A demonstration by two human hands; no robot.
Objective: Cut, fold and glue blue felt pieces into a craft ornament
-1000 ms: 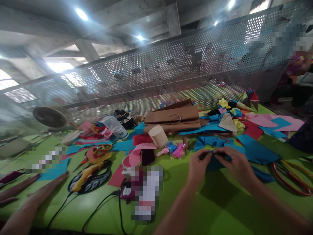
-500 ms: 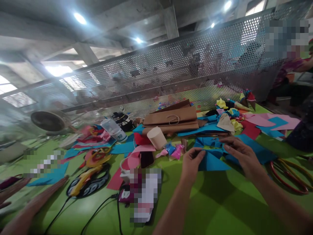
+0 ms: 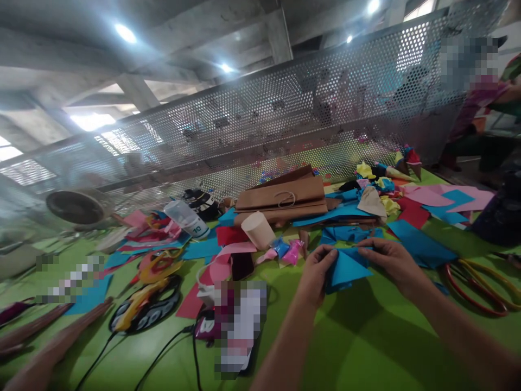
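The left hand (image 3: pixel 314 272) and right hand (image 3: pixel 388 258) pinch the folded blue paper-like sheet (image 3: pixel 349 269) from opposite sides, seemingly to steady it.

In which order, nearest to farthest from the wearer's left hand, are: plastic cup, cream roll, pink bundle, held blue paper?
1. Blue paper, in the left hand.
2. Pink bundle, just left.
3. Cream roll, farther left.
4. Plastic cup, farthest left.

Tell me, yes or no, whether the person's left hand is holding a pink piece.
No: the left hand pinches a blue piece between thumb and fingers.
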